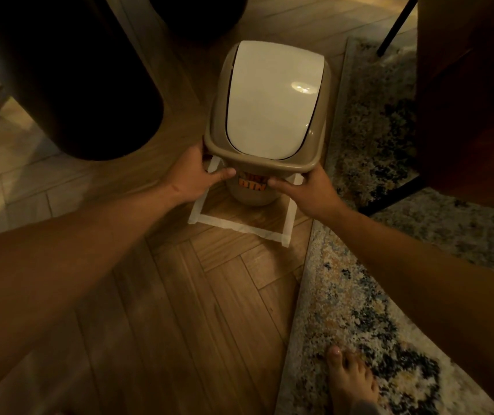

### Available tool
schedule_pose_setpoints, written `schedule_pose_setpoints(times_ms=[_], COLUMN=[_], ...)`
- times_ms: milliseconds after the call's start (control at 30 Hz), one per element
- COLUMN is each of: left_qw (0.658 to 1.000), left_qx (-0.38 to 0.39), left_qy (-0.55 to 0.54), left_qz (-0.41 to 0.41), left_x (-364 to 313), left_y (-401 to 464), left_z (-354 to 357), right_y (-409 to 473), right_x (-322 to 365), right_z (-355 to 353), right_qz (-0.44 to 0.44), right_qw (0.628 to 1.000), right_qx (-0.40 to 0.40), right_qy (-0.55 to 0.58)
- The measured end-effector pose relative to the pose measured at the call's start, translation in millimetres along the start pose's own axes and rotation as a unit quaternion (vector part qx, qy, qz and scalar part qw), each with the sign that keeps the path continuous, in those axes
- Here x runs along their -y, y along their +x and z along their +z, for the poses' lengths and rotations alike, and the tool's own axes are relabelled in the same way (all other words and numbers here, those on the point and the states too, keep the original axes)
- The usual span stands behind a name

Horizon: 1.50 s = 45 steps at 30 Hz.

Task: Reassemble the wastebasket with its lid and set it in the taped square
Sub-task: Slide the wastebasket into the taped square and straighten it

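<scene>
both hands grip lidded wastebasket (254, 191) in taped square (239, 227)

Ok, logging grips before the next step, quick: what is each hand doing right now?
Left hand: closed on the wastebasket just under the lid rim.
Right hand: closed on the wastebasket's other side.

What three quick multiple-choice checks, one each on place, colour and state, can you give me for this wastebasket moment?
1. Where does the wastebasket stand?
A. on the rug
B. within the taped square
C. on a chair

2. What colour is the swing flap in the lid?
A. white
B. black
C. orange

3. How is the lid?
A. off, lying on the floor
B. on the basket
C. carried by one hand alone

Key: 1 B, tape lines frame its base. 2 A, pale flap in a tan frame. 3 B, the left hand and right hand hold the basket under its rim.
</scene>
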State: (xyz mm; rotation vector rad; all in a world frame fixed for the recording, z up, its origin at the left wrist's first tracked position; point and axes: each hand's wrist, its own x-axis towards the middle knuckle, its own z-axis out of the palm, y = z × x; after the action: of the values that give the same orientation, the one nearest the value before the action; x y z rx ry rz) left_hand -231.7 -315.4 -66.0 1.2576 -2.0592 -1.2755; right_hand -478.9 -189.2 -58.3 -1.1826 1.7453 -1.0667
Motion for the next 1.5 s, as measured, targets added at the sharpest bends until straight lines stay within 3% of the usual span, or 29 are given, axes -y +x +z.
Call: schedule_pose_setpoints(times_ms=[267, 767, 1500], left_qw=[0.998, 0.993, 0.994], left_qx=[-0.012, -0.013, 0.024], left_qy=[-0.049, -0.099, -0.094], left_qz=[0.025, 0.07, 0.05], left_x=[-14, -20, -26], left_y=[-9, -6, -4], left_z=[-4, -6, -17], right_y=[-6, -14, -21], right_x=[9, 21, 23], right_z=[1, 2, 7], right_qz=[-0.065, -0.063, -0.057], right_qw=[0.997, 0.991, 0.993], right_qx=[-0.002, -0.055, -0.076], right_qy=[0.034, 0.106, 0.075])
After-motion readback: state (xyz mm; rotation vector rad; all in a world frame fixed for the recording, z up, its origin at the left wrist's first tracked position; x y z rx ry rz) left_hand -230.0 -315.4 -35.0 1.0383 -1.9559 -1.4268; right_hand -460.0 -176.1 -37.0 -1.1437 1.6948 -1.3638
